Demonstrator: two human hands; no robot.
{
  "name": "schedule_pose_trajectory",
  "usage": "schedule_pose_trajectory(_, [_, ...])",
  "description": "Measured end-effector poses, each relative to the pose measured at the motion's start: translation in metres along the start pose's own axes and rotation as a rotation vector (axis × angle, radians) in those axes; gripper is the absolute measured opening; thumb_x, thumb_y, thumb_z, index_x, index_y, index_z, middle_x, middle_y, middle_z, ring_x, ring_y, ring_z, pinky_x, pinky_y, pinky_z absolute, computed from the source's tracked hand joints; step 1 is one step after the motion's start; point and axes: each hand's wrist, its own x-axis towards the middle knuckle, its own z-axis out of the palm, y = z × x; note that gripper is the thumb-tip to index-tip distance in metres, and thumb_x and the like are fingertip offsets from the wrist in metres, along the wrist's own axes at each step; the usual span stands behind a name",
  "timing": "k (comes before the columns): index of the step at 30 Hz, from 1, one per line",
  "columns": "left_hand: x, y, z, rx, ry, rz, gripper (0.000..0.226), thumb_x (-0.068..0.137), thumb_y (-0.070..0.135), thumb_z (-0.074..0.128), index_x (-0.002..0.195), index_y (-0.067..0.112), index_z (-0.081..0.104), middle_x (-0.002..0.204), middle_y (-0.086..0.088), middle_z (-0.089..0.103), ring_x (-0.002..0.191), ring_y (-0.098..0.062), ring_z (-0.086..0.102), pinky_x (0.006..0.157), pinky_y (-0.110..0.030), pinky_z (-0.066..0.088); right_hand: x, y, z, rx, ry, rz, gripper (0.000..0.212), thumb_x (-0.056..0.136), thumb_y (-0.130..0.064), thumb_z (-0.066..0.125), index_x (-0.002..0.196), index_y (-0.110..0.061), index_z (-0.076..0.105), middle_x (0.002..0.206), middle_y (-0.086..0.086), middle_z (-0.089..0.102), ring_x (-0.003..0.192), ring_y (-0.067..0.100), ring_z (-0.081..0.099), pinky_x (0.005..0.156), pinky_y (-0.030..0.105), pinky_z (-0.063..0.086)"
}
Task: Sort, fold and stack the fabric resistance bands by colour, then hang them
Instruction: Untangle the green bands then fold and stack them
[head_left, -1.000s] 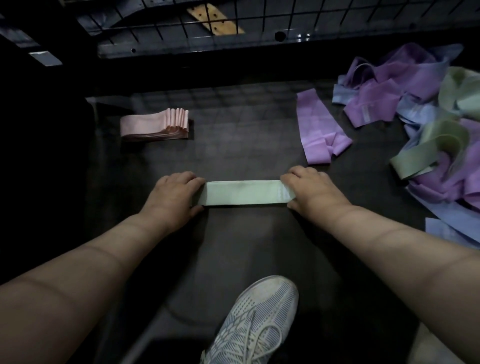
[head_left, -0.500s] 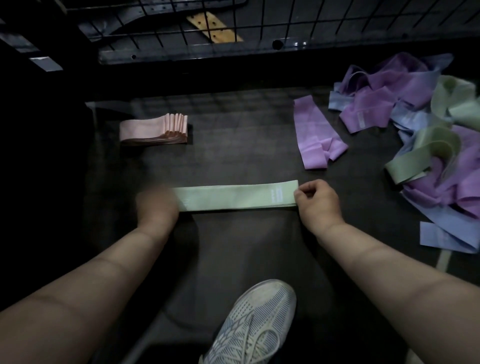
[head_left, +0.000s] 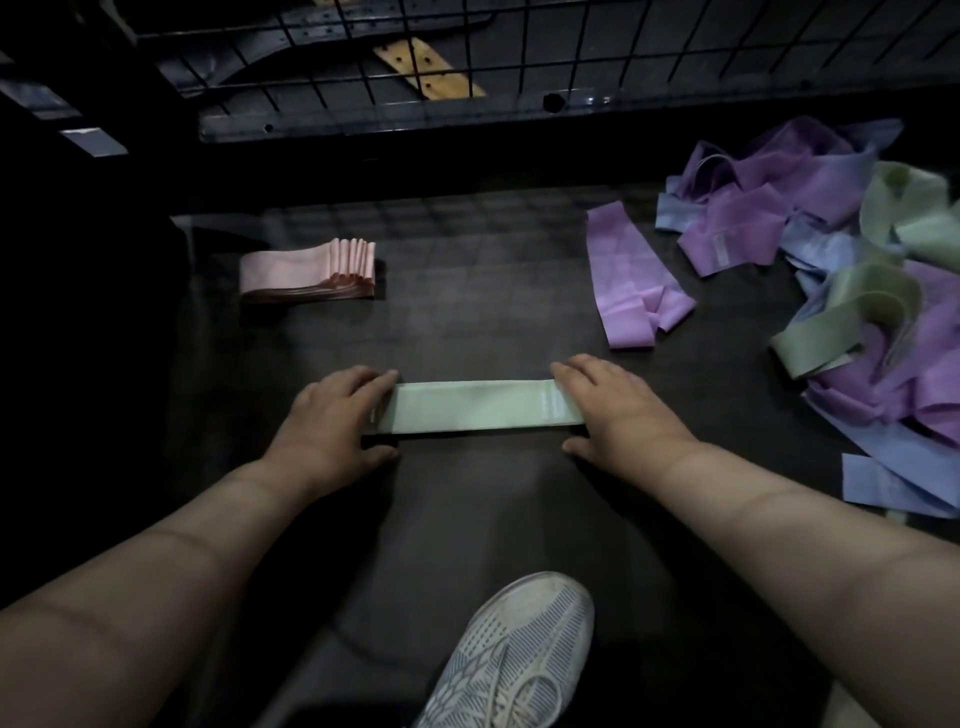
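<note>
Green band (head_left: 478, 408) lies flat mid-frame, its ends pressed by the left grip (head_left: 332, 415) at 9 o'clock and right grip (head_left: 618, 410) at 3 o'clock, both unclenched with fingers flat, pink stack (head_left: 309, 270) at 11 o'clock.

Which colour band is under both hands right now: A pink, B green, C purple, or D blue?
B: the green band lies flat on the dark surface, with the left hand and the right hand each resting on one end.
</note>
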Motion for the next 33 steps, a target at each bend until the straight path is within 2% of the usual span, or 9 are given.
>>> schedule_pose_trajectory(5, [0.006, 0.001, -0.005, 0.102, 0.006, 0.066, 0.072, 0.077, 0.041, 0.075, 0.142, 0.026, 0.048, 0.134, -0.002, 0.050, 0.122, -0.027, 0.049, 0.099, -0.039, 0.040, 0.011, -0.001, -0.002, -0.122, 0.011, -0.053, 0.056, 0.087, -0.023, 0.063, 0.139, -0.017, 0.042, 0.139, 0.005, 0.040, 0.126, 0.027, 0.041, 0.102, 0.038, 0.037])
schedule_pose_trajectory(10, [0.000, 0.003, -0.006, 0.097, -0.010, 0.017, 0.078, 0.075, 0.052, 0.070, 0.143, 0.028, 0.041, 0.142, 0.000, 0.043, 0.132, -0.024, 0.040, 0.106, -0.040, 0.034, 0.001, 0.000, 0.009, 0.028, 0.070, 0.083, 0.084, 0.080, -0.045, 0.073, 0.148, -0.020, 0.031, 0.148, 0.006, 0.029, 0.136, 0.028, 0.032, 0.113, 0.037, 0.028])
schedule_pose_trajectory(13, [-0.002, 0.009, -0.001, -0.233, 0.172, -0.358, 0.065, 0.084, 0.044, 0.065, 0.141, 0.017, 0.046, 0.142, -0.010, 0.042, 0.132, -0.031, 0.038, 0.110, -0.041, 0.032, -0.003, -0.006, 0.022, 0.513, 0.275, 0.451, 0.063, 0.087, -0.041, 0.067, 0.136, -0.012, 0.043, 0.138, 0.012, 0.040, 0.125, 0.032, 0.043, 0.108, 0.040, 0.036])
schedule_pose_trajectory(16, [0.003, 0.010, 0.008, -0.490, 0.174, -0.744, 0.047, 0.097, 0.028, 0.049, 0.139, 0.009, 0.050, 0.140, -0.027, 0.041, 0.130, -0.043, 0.037, 0.113, -0.040, 0.029, 0.004, -0.008, 0.029, 0.879, 0.322, 0.678, 0.033, 0.092, -0.031, 0.063, 0.114, -0.008, 0.054, 0.120, 0.015, 0.058, 0.109, 0.030, 0.057, 0.097, 0.035, 0.044])
schedule_pose_trajectory(22, [0.003, 0.020, 0.005, -0.526, 0.124, -0.775, 0.049, 0.098, 0.021, 0.047, 0.145, 0.006, 0.043, 0.141, -0.027, 0.036, 0.129, -0.044, 0.036, 0.111, -0.033, 0.028, 0.010, -0.010, 0.037, 0.852, 0.300, 0.688, 0.025, 0.089, -0.022, 0.066, 0.107, -0.010, 0.055, 0.116, 0.016, 0.060, 0.102, 0.030, 0.060, 0.092, 0.031, 0.045])
schedule_pose_trajectory(25, [-0.002, 0.024, 0.000, -0.324, 0.181, -0.558, 0.072, 0.089, 0.036, 0.063, 0.150, 0.011, 0.034, 0.145, -0.016, 0.034, 0.134, -0.036, 0.032, 0.113, -0.039, 0.027, 0.002, -0.013, 0.030, 0.662, 0.354, 0.568, 0.049, 0.080, -0.026, 0.075, 0.121, -0.009, 0.052, 0.130, 0.014, 0.048, 0.117, 0.032, 0.050, 0.102, 0.037, 0.040])
schedule_pose_trajectory(27, [-0.005, 0.024, 0.001, -0.135, 0.223, -0.211, 0.087, 0.075, 0.047, 0.076, 0.148, 0.017, 0.038, 0.144, -0.009, 0.038, 0.132, -0.030, 0.037, 0.111, -0.043, 0.031, -0.006, -0.016, 0.024, 0.363, 0.349, 0.278, 0.069, 0.076, -0.030, 0.077, 0.134, -0.009, 0.047, 0.142, 0.012, 0.039, 0.131, 0.031, 0.038, 0.109, 0.038, 0.031])
schedule_pose_trajectory(29, [-0.001, 0.022, 0.001, -0.001, 0.145, -0.010, 0.097, 0.065, 0.054, 0.080, 0.147, 0.021, 0.040, 0.144, -0.005, 0.041, 0.132, -0.026, 0.039, 0.110, -0.043, 0.032, -0.006, -0.017, 0.016, 0.126, 0.207, 0.030, 0.085, 0.078, -0.036, 0.075, 0.148, -0.014, 0.033, 0.154, 0.007, 0.027, 0.144, 0.025, 0.024, 0.116, 0.035, 0.020])
schedule_pose_trajectory(33, [0.008, 0.024, 0.002, 0.107, 0.037, 0.078, 0.078, 0.065, 0.041, 0.084, 0.135, 0.020, 0.056, 0.127, -0.006, 0.057, 0.115, -0.031, 0.057, 0.096, -0.041, 0.045, 0.006, -0.018, 0.012, -0.087, 0.021, -0.056, 0.077, 0.090, -0.030, 0.061, 0.154, -0.019, 0.019, 0.158, 0.003, 0.020, 0.145, 0.021, 0.021, 0.115, 0.033, 0.015])
